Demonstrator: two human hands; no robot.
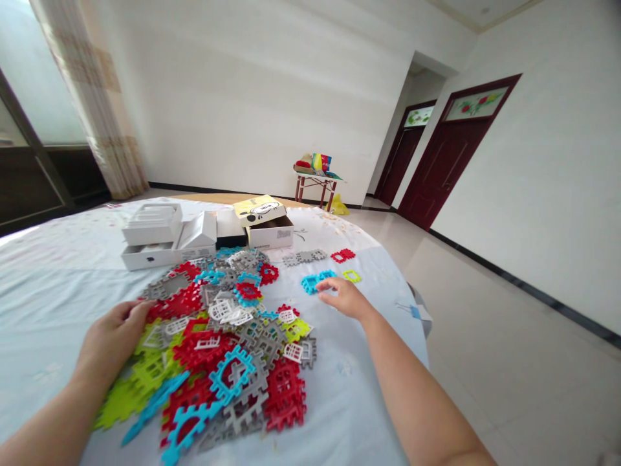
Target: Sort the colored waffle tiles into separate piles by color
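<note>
Interlocking plastic tiles [237, 372] pile against the left hand's fingers [140, 312].

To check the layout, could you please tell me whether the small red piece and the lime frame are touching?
Apart. The head view shows pale cloth between the red piece and the lime frame.

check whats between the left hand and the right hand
In the head view, a heap of red, gray, blue, green and white plastic lattice tiles lies between the left hand and the right hand.
</note>
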